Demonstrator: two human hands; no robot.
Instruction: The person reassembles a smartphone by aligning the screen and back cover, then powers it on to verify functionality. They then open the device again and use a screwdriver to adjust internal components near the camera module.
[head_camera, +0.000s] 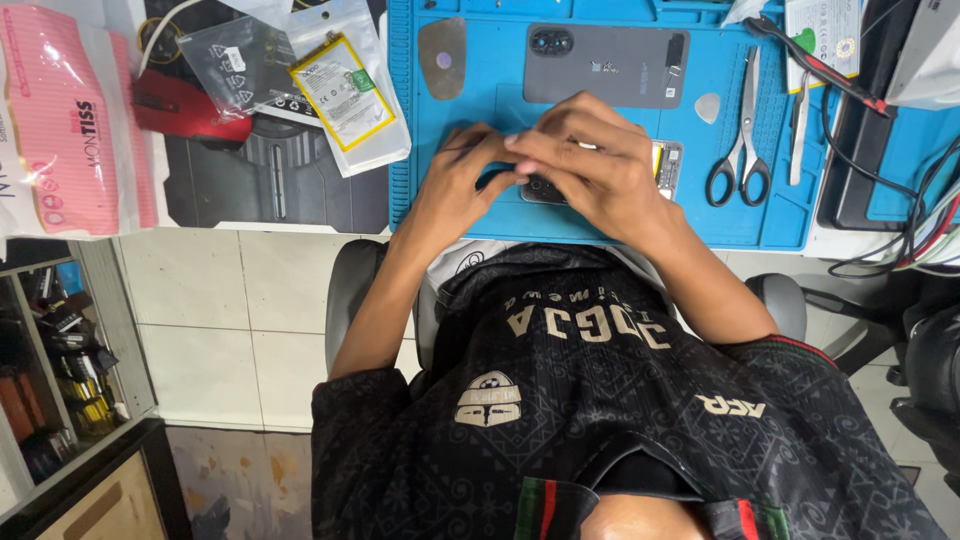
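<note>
Blue mat (480, 215) | back cover (600, 65) already off, lying apart | left hand (462, 178) and right hand (590, 160) both grip opened phone (545, 190) | reassembly not done, I judge

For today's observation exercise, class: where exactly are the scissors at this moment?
In the head view, the scissors lie on the blue work mat, right of the grey phone back cover and beyond the right hand, with tweezers just beside them.
</note>
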